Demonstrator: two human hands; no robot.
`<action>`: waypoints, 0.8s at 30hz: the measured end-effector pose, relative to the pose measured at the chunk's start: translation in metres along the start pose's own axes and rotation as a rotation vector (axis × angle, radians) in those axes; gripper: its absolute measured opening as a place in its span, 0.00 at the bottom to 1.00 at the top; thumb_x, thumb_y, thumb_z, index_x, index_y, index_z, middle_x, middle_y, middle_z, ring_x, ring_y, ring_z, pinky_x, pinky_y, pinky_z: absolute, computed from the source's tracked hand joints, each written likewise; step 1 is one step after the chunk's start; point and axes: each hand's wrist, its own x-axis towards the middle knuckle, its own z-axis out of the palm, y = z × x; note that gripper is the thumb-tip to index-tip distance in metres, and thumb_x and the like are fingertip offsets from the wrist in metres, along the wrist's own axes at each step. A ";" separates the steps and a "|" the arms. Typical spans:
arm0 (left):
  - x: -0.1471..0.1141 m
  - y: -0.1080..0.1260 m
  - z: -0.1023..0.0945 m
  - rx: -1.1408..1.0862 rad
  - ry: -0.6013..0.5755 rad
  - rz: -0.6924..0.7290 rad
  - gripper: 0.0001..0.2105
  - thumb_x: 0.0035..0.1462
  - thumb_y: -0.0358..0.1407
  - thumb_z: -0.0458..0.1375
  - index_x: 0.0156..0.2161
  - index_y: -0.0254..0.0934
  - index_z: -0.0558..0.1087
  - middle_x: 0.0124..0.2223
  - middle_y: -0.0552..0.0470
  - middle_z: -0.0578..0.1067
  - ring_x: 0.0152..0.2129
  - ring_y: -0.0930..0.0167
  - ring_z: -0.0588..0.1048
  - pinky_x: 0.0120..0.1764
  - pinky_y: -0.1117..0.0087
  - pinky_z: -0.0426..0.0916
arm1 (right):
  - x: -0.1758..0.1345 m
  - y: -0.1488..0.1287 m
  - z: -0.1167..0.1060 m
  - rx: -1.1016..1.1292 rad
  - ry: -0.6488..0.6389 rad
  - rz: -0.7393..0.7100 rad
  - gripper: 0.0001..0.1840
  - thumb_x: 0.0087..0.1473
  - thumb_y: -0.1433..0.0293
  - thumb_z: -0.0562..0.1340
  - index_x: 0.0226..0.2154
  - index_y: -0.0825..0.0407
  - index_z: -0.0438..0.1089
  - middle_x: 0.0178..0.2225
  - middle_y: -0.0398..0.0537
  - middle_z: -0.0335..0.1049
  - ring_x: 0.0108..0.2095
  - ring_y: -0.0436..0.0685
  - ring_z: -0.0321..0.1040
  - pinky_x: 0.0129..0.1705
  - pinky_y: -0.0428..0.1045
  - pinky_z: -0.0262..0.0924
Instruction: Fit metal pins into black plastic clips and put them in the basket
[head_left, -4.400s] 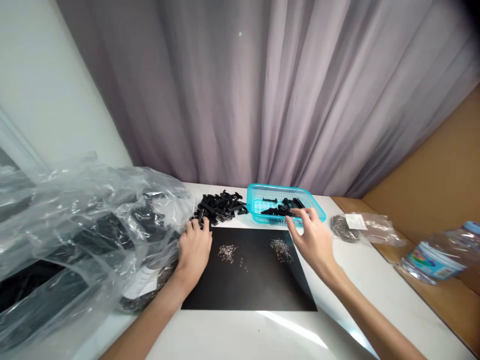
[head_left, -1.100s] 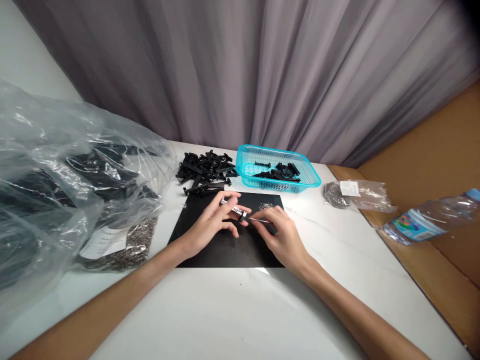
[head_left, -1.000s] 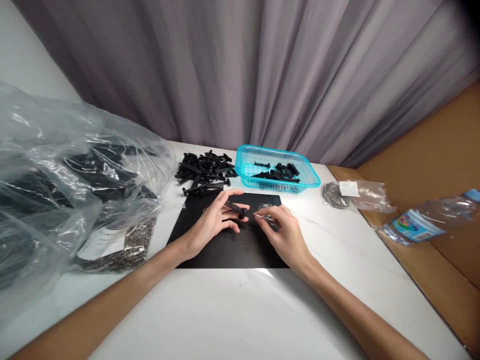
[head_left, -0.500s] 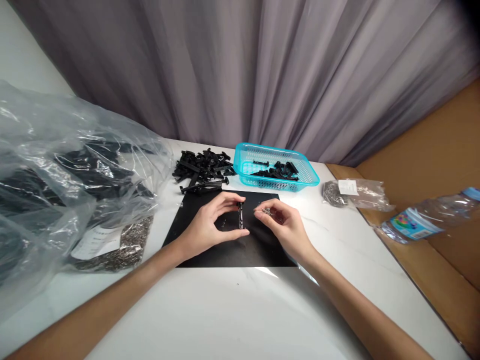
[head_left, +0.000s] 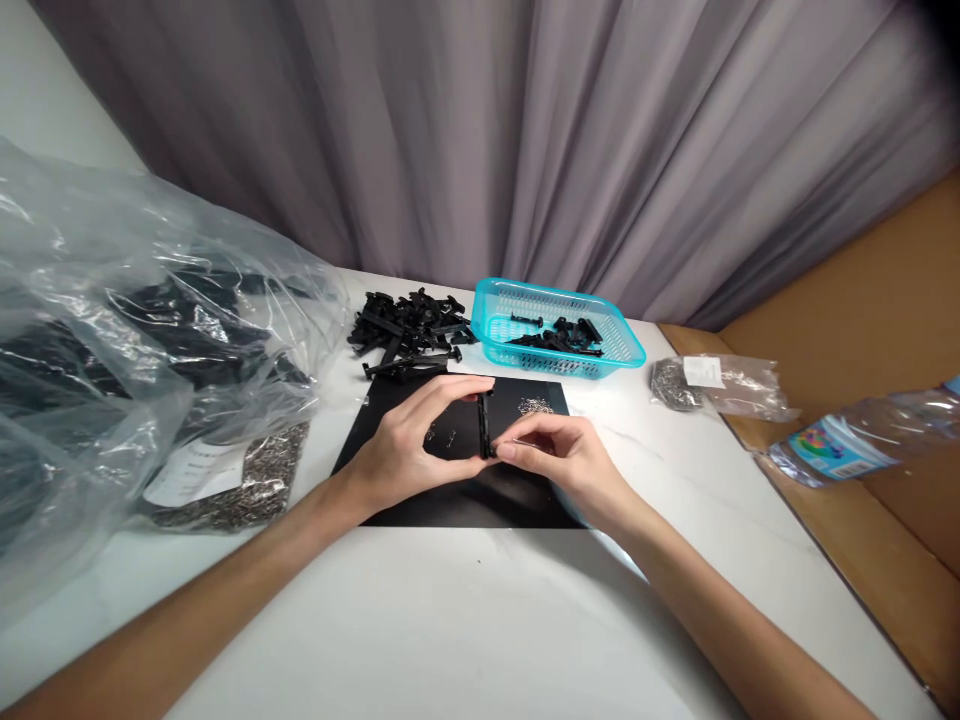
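Observation:
Between thumb and fingers, my left hand (head_left: 409, 440) grips a slim black plastic part (head_left: 484, 425) by its two ends, upright over a black mat (head_left: 457, 505). My right hand (head_left: 559, 455) is closed in a pinch at the lower end of that part. A thin metal piece (head_left: 529, 443) shows at its fingers; its exact shape is too small to make out. Behind the right hand, a small heap of metal pieces (head_left: 536, 405) lies on the mat. A few loose ones (head_left: 451, 437) lie beside my left hand.
A pile of black plastic parts (head_left: 409, 325) lies behind the mat. The blue basket (head_left: 637, 352) holds more of them. Large clear bags (head_left: 187, 240) and a bag of metal pieces (head_left: 262, 470) stand left. At right are a small bag (head_left: 679, 383) and a plastic bottle (head_left: 832, 445).
My right hand has moved left and down from above the metal heap to the lower end of the black part. The left hand keeps its hold, and the part has turned slightly.

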 end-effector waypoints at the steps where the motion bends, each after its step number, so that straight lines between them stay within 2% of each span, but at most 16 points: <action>1: 0.000 0.000 0.000 0.001 -0.001 0.007 0.28 0.56 0.30 0.69 0.60 0.37 0.68 0.55 0.42 0.78 0.54 0.62 0.78 0.59 0.58 0.74 | 0.000 0.001 0.000 -0.002 0.002 -0.001 0.08 0.52 0.62 0.75 0.33 0.48 0.82 0.34 0.45 0.79 0.35 0.53 0.71 0.37 0.49 0.62; 7: 0.000 -0.002 0.002 0.007 -0.013 0.022 0.27 0.56 0.31 0.69 0.60 0.36 0.68 0.55 0.42 0.78 0.55 0.62 0.77 0.60 0.60 0.73 | 0.000 0.003 0.003 0.017 0.033 -0.001 0.06 0.52 0.63 0.75 0.31 0.47 0.82 0.33 0.44 0.79 0.35 0.53 0.72 0.38 0.49 0.63; 15: -0.002 -0.002 0.002 -0.007 -0.042 0.003 0.28 0.55 0.28 0.68 0.60 0.36 0.68 0.56 0.43 0.77 0.55 0.63 0.77 0.60 0.60 0.73 | 0.000 -0.005 0.002 -0.070 -0.049 0.011 0.06 0.55 0.63 0.73 0.32 0.48 0.81 0.35 0.44 0.77 0.36 0.53 0.71 0.39 0.50 0.63; 20: -0.002 -0.001 0.002 -0.008 -0.052 0.002 0.28 0.56 0.29 0.68 0.61 0.38 0.68 0.56 0.43 0.77 0.55 0.62 0.77 0.60 0.59 0.73 | 0.000 -0.009 -0.005 -0.242 -0.121 -0.112 0.03 0.58 0.67 0.71 0.35 0.48 0.81 0.37 0.45 0.78 0.41 0.55 0.72 0.43 0.51 0.64; 24: -0.002 -0.001 0.003 -0.007 -0.057 0.015 0.29 0.55 0.30 0.69 0.61 0.38 0.68 0.55 0.43 0.78 0.54 0.62 0.77 0.59 0.59 0.74 | 0.000 -0.012 -0.010 -0.411 -0.170 -0.203 0.04 0.62 0.67 0.68 0.37 0.48 0.81 0.38 0.46 0.78 0.42 0.56 0.71 0.45 0.53 0.63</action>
